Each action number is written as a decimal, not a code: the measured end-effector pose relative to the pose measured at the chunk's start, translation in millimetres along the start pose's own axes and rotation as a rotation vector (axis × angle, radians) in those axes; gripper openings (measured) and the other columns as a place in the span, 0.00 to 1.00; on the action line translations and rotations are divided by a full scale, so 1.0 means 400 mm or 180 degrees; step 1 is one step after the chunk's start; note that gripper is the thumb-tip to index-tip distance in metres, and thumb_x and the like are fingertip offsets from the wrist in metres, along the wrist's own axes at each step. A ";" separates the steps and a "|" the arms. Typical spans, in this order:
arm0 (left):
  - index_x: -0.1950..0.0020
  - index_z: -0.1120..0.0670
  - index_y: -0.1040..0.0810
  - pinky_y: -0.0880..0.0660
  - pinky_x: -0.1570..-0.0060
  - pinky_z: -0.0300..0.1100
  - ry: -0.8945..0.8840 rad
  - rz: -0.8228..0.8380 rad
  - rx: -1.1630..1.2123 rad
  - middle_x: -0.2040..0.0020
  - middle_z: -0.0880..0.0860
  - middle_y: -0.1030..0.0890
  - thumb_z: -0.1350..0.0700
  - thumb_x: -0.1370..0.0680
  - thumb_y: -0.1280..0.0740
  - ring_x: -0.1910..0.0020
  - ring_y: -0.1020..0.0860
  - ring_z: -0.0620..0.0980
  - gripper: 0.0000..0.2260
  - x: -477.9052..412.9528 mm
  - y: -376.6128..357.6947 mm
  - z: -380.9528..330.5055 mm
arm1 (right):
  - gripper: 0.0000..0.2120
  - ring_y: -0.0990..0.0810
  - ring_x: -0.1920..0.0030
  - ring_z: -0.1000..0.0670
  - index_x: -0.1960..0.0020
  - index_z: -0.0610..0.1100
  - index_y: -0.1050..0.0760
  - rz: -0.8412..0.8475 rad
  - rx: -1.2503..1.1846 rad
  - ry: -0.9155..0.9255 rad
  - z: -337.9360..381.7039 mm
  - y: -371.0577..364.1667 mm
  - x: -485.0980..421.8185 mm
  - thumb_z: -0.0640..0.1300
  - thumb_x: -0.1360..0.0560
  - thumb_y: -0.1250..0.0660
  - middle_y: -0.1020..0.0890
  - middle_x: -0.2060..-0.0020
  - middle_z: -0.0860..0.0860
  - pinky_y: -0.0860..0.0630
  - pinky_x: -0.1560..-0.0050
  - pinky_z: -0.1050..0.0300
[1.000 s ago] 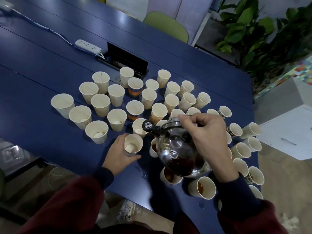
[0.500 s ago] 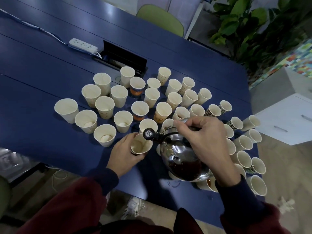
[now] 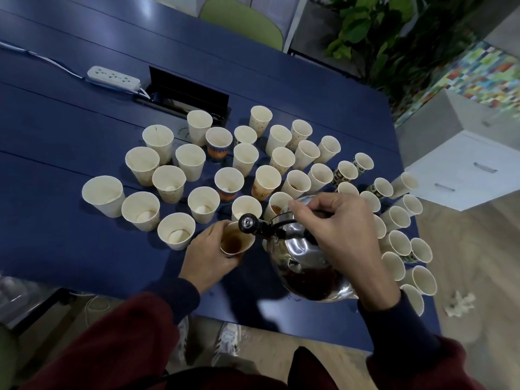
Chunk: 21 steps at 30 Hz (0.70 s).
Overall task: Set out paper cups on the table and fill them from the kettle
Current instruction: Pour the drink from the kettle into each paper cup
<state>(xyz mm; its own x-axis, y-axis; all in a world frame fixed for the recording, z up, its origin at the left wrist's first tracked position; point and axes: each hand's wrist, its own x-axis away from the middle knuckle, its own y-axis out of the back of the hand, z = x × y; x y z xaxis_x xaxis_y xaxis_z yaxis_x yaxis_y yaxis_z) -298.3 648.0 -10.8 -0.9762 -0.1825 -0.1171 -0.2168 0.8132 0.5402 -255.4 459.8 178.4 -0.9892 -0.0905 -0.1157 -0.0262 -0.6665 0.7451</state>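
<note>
**Kettle** (image 3: 304,263) — steel, with dark tea showing in the lower body. It is hanging over the near edge of the table (image 3: 56,122). The right hand (image 3: 337,232) is gripping the top handle, fingers curled over it. The kettle is tipping up and to the left. Its long axis is running from the round body under the right wrist to the spout (image 3: 247,223). The spout is lying left of that hand and just above the far rim of the held cup.

**Held cup** (image 3: 235,243) — paper, with brown liquid inside, by my estimate partly full. The left hand (image 3: 208,260) is wrapping round its near side, fingers and thumb curled on the wall. Whether its base is touching the table cannot be told.

**Cups on the left** (image 3: 176,230) are standing upright just beside the left hand, and no tea is showing in them. One cup behind the spout (image 3: 277,206) is showing brown liquid.

**Step in hand (judged):** pouring into the held cup. The coming move is turning on spout over rim: the spout is pointing away from the right hand toward the left. The unfilled cups are lying nearer the left hand, so that hand is better placed to fetch the next one.

**Power strip** (image 3: 112,78) — lying well apart at the far left of the table.
</note>
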 end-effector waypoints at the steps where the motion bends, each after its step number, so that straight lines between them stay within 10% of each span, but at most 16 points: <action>1: 0.39 0.52 0.22 0.24 0.48 0.45 -0.0017 0.0013 0.0006 0.45 0.49 0.17 0.53 0.34 0.21 0.47 0.20 0.51 0.25 -0.002 0.001 0.002 | 0.16 0.24 0.71 0.50 0.71 0.51 0.22 -0.0020 -0.0002 -0.0013 0.002 0.001 0.000 0.60 0.31 0.30 0.22 0.76 0.52 0.23 0.64 0.47; 21: 0.42 0.54 0.23 0.24 0.48 0.48 0.0109 0.0611 0.0158 0.47 0.51 0.18 0.52 0.35 0.24 0.48 0.20 0.54 0.23 -0.025 -0.040 0.051 | 0.20 0.31 0.71 0.52 0.73 0.44 0.26 -0.0688 -0.1173 -0.0586 -0.007 -0.023 0.031 0.49 0.26 0.24 0.28 0.77 0.51 0.33 0.65 0.52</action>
<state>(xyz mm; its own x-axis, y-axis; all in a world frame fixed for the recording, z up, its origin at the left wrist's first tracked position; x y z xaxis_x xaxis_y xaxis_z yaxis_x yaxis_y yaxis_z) -285.3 648.0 -35.2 -0.9991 -0.0394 0.0130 -0.0273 0.8609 0.5080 -266.9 462.8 168.1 -0.9768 0.1901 -0.0992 -0.2143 -0.8772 0.4297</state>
